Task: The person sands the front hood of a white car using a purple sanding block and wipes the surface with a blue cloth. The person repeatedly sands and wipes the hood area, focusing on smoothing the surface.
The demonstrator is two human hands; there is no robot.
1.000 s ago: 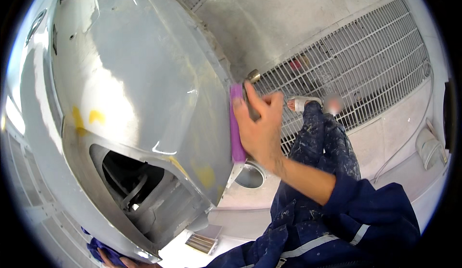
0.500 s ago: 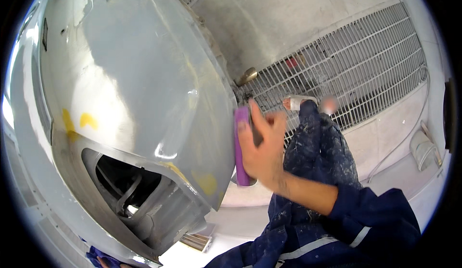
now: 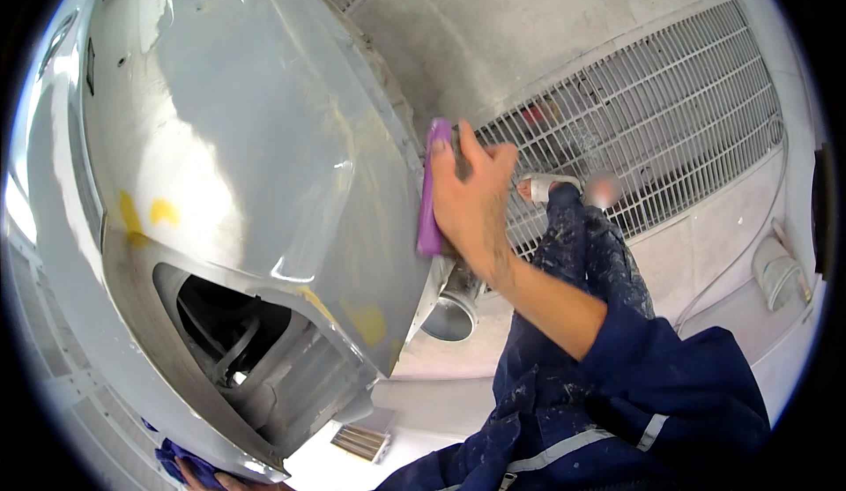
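My right hand is closed around a long purple sanding block, gripped between thumb and fingers. The block lies along the right edge of a grey-primed car body panel, which has bare pale patches and yellow filler spots. My left hand, partly cut off at the lower left edge, is on a dark blue-purple cloth against the car body. Between the hands, an open cavity in the bodywork shows dark inner parts.
Below the block stands an open grey cylindrical container. A metal floor grating runs across the right side, by my feet. Farther right are a bucket and a hose. A vent-like slatted piece lies low down.
My right hand has slid the sanding block upward along the panel edge, uncovering the cylindrical container. More of my left hand and the cloth shows at the lower left.
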